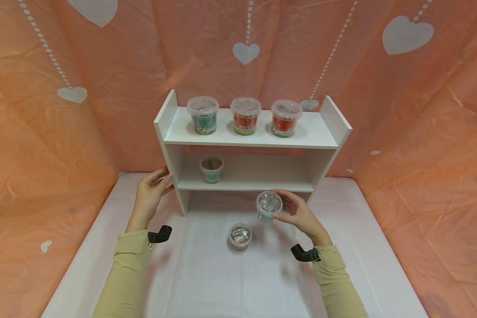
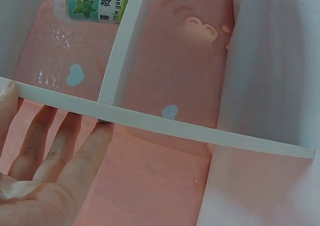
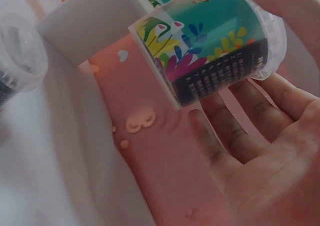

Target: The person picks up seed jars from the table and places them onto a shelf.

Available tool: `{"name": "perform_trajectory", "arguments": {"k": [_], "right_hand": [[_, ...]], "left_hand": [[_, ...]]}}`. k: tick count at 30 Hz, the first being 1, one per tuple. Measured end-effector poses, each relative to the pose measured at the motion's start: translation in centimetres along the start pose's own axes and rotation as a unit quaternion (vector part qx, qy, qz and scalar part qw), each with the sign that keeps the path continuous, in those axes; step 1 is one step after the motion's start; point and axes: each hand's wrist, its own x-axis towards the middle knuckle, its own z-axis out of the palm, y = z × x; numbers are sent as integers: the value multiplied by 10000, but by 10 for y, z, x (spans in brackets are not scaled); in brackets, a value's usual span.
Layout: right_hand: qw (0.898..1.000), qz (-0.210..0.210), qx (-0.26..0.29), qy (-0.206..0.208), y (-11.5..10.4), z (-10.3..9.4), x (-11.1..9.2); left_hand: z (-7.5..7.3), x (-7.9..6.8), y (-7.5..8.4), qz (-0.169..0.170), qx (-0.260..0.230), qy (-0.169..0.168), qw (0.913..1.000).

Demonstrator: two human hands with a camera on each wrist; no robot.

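A white two-tier shelf [image 1: 246,183] stands before me. My left hand [image 1: 153,192] is at its left side panel [image 2: 165,127]; the thumb touches the front edge and the nearly straight fingers reach along the outer face. My right hand [image 1: 302,214] grips a clear-lidded plastic tub [image 1: 269,202], held tilted before the lower tier; its printed label [image 3: 210,43] is green with plants. Another lidded tub [image 1: 240,236] stands on the table below, with silvery stuff under its lid. A green tub [image 1: 212,169] sits at the left of the lower tier.
On the upper tier stand a green tub [image 1: 204,115] and two red tubs, one in the middle [image 1: 245,116] and one to the right [image 1: 286,118]. An orange cloth [image 1: 222,66] with hearts hangs behind and at both sides. A white cloth covers the table [image 1: 206,282].
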Motion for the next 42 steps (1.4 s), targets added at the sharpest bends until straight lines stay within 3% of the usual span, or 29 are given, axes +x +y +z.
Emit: {"name": "perform_trajectory", "arguments": {"k": [30,37,42], "right_hand": [[9997,89,-165,165,-23,-4,50],[9996,-95,-274,39,-22,-3,65],[9995,73,-317,58,-35,2,73]], "left_hand": [[1,0,-1,-35,-5,33,10000],[0,1,-1,12,-72,33,10000],[-1,1,-2,28,-81,38,10000]]}}
